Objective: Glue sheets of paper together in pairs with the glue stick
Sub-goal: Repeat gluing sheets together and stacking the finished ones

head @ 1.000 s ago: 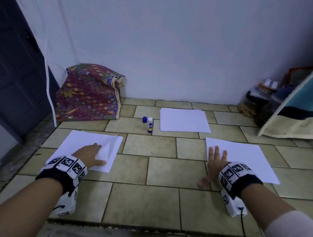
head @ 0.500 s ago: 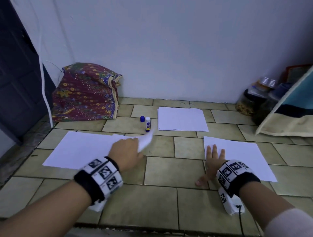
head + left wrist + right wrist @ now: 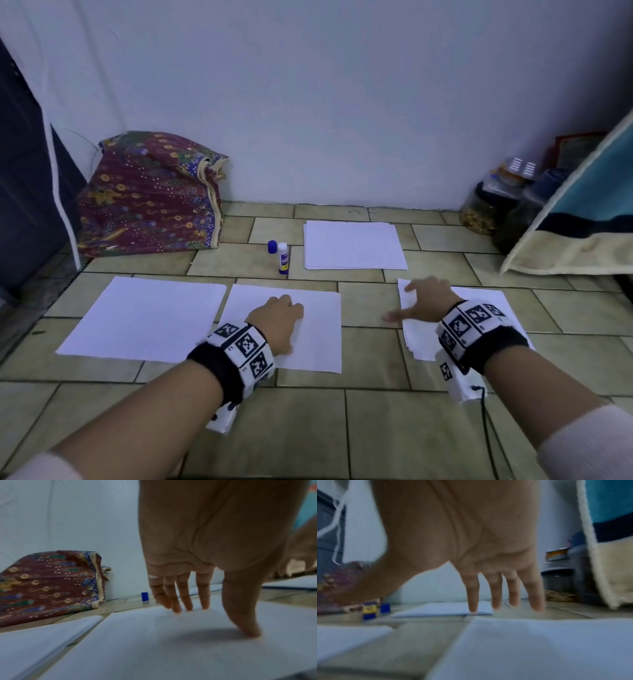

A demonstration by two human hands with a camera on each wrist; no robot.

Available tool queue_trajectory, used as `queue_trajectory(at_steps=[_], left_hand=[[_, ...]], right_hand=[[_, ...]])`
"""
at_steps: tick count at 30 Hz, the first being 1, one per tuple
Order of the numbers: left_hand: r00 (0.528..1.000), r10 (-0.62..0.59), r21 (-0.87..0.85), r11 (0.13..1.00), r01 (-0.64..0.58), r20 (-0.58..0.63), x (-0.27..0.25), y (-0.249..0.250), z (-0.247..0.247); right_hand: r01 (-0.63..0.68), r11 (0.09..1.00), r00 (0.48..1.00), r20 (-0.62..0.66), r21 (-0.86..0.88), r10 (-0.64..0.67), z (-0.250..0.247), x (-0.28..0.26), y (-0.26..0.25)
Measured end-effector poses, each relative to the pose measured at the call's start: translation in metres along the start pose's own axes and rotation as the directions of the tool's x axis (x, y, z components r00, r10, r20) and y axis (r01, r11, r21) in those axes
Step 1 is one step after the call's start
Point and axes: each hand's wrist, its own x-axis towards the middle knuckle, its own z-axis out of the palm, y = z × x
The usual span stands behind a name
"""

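A single white sheet [image 3: 308, 339] lies flat on the tiled floor in the middle. My left hand [image 3: 278, 317] rests on it, with straight fingertips [image 3: 188, 605] and the thumb touching the paper [image 3: 154, 649]. A pile of sheets [image 3: 144, 318] lies to its left. My right hand [image 3: 426, 298] is spread open over the near-left part of another pile [image 3: 486, 308], fingers [image 3: 496, 599] straight and pointing down at the paper [image 3: 539, 642]. The uncapped glue stick [image 3: 283, 257] stands behind the middle sheet, its blue cap [image 3: 272, 246] beside it.
A third paper stack [image 3: 352, 245] lies near the wall. A patterned cloth bundle [image 3: 147, 195] sits at the back left, jars [image 3: 486, 209] and a blue-and-cream towel [image 3: 582, 219] at the back right. A dark door [image 3: 24, 192] stands at the left.
My left hand carried one sheet from the left pile to the right and laid it flat in the middle. My right hand rose from lying flat and shifted slightly forward.
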Motion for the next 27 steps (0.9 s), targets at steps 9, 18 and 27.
queue_trajectory(at_steps=[9,18,27], left_hand=[[0.979,-0.088,-0.047,0.994,0.098,0.186,0.015,-0.026,0.015],[0.975,-0.102,-0.049,0.992,0.113,0.197,0.022,-0.03,0.024],[0.978,-0.093,-0.039,0.994,0.102,0.185,0.015,-0.029,0.017]], right_hand=[[0.377,0.805,0.926,-0.18,0.459,-0.331,-0.009,0.043,-0.104],[0.368,0.793,0.929,-0.155,0.485,-0.336,0.015,0.089,-0.172],[0.364,0.636,0.925,-0.187,0.68,-0.33,0.011,0.076,-0.133]])
